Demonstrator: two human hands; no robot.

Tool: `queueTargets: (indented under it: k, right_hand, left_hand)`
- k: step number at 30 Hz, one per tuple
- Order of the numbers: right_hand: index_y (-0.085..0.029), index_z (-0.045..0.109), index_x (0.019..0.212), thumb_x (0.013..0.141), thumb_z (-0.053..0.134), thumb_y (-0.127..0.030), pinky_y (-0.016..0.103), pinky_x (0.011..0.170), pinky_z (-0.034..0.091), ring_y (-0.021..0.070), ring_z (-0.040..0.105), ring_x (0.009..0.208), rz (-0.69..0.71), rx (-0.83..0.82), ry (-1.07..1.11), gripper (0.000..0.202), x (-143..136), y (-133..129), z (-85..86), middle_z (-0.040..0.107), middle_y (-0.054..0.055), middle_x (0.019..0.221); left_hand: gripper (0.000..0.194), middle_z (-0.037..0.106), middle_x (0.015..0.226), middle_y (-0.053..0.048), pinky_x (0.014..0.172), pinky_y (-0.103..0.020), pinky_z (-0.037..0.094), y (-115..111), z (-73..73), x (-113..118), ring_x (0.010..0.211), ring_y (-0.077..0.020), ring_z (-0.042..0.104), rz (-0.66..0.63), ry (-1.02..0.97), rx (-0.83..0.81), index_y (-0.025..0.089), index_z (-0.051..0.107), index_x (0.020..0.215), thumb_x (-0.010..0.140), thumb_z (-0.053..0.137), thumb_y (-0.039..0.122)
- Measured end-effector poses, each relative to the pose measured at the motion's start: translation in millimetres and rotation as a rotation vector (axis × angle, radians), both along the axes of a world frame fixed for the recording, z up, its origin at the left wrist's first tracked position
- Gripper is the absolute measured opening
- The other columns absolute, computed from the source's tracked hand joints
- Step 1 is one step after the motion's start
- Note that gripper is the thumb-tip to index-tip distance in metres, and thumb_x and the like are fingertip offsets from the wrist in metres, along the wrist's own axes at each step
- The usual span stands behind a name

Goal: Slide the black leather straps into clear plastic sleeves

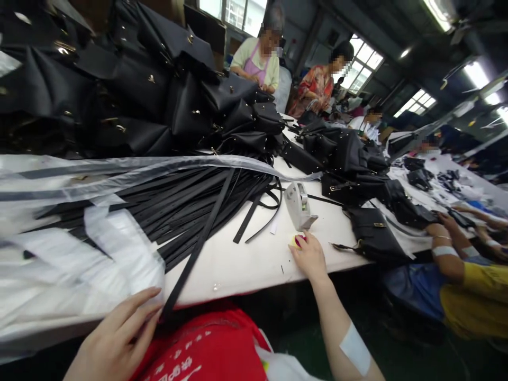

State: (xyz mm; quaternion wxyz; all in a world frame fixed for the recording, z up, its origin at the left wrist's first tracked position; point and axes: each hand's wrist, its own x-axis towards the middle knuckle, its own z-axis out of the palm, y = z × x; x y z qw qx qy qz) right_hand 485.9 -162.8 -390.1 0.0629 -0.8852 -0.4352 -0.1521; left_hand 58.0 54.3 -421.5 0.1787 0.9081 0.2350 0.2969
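My left hand [123, 330] is at the table's near edge, fingers bent and fingertips drawn together at the lower end of a long black strap [198, 241]. White plastic wrapping [123, 251] lies directly beside those fingers. On the tabletop, the fingers of my right hand [311, 256] close over a small round yellow and dark-red piece [296, 242], partly covered by them. Just beyond it stands a light-grey tape dispenser [297, 206] with a metal wheel. Many more black straps [174, 201] lie bundled between my hands and the bags.
Black bags [190, 106] with gold fittings are heaped at the back left. More lie at right, including a flap bag [375, 230] near the edge. Clear plastic strips [159, 172] cross the straps. Two people stand across the table; a co-worker in yellow [476, 296] sits at right.
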Motion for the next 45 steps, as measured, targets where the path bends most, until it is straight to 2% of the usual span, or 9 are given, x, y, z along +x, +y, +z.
queueTargets:
  k: [6,13,17,21,27,31,35,42,45]
  right_hand:
    - [-0.008,0.06,0.12,0.09,0.046,-0.043,0.052,0.1,0.038,0.0379,0.041,0.127,-0.005,-0.043,-0.114,0.049,-4.8,-13.4,-36.2,0.051,0.024,0.133]
    - [-0.006,0.062,0.115,0.087,0.045,-0.051,0.056,0.095,0.042,0.0405,0.051,0.114,0.186,0.252,-0.091,0.055,-12.6,38.5,-9.9,0.056,0.026,0.122]
    - [-0.015,0.059,0.118,0.092,0.047,-0.038,0.042,0.088,0.05,0.0274,0.061,0.101,0.524,0.309,0.316,0.037,-99.6,118.1,22.4,0.066,0.015,0.11]
    - [-0.019,0.059,0.122,0.09,0.05,-0.026,0.039,0.098,0.046,0.0233,0.058,0.109,0.938,0.149,0.529,0.033,-207.7,195.7,30.4,0.064,0.011,0.119]
    - [-0.013,0.063,0.118,0.085,0.06,-0.02,0.045,0.105,0.037,0.0311,0.043,0.127,0.981,0.008,0.343,0.034,-289.9,251.6,1.3,0.05,0.017,0.138]
    - [-0.016,0.071,0.091,0.088,0.056,-0.017,0.039,0.096,0.043,0.0251,0.057,0.104,1.017,0.021,0.355,0.015,-293.8,247.4,-4.9,0.069,0.01,0.107]
    - [-0.021,0.071,0.095,0.089,0.056,-0.019,0.035,0.087,0.046,0.0217,0.06,0.094,0.992,0.117,0.416,0.017,-288.4,223.3,19.8,0.07,0.006,0.101]
    - [-0.023,0.069,0.098,0.089,0.052,-0.019,0.034,0.079,0.047,0.0207,0.062,0.087,1.357,0.136,0.424,0.02,-318.2,152.5,60.8,0.071,0.006,0.099]
    - [-0.023,0.068,0.094,0.087,0.054,-0.022,0.031,0.075,0.048,0.0177,0.063,0.079,1.618,0.044,0.485,0.015,-335.1,123.0,59.5,0.072,0.003,0.091]
  left_hand:
    - [0.019,0.07,0.106,-0.009,0.09,-0.035,0.056,-8.5,42.2,4.8,0.096,-0.0223,0.068,0.06,0.029,0.028,0.021,0.068,0.094,0.09,0.051,0.027]
    - [0.018,0.068,0.106,-0.009,0.092,-0.029,0.053,-28.8,55.2,-7.9,0.101,-0.0178,0.064,0.119,-0.023,-0.115,0.018,0.066,0.096,0.091,0.05,0.014]
    - [0.017,0.069,0.105,-0.009,0.091,-0.03,0.053,-41.5,53.2,-17.4,0.099,-0.0175,0.065,0.138,-0.051,-0.185,0.018,0.066,0.096,0.091,0.051,0.015]
    - [0.018,0.069,0.102,-0.007,0.089,-0.029,0.053,-51.5,55.3,-25.9,0.096,-0.0167,0.065,0.147,-0.037,-0.246,0.019,0.067,0.095,0.092,0.05,0.016]
    - [0.018,0.07,0.099,-0.007,0.085,-0.029,0.055,-63.6,60.2,-52.2,0.092,-0.0176,0.066,0.259,-0.033,-0.245,0.02,0.067,0.092,0.091,0.05,0.017]
    - [0.018,0.071,0.096,-0.005,0.085,-0.029,0.055,-67.0,57.9,-71.5,0.09,-0.0178,0.067,0.329,-0.083,-0.297,0.022,0.068,0.089,0.09,0.051,0.019]
    - [0.016,0.072,0.095,-0.005,0.087,-0.034,0.054,-55.2,57.2,-77.4,0.09,-0.0205,0.067,0.443,-0.199,-0.449,0.022,0.07,0.088,0.087,0.055,0.026]
    - [0.048,0.072,0.09,-0.014,0.076,-0.035,0.056,-9.2,73.8,-47.8,0.085,-0.0244,0.069,0.375,-0.743,-1.487,0.012,0.064,0.093,0.081,0.06,0.058]
    - [0.037,0.068,0.074,-0.01,0.056,-0.025,0.052,2.7,78.8,-37.3,0.062,-0.0157,0.064,0.376,-0.855,-1.681,0.01,0.061,0.089,0.086,0.058,0.047]
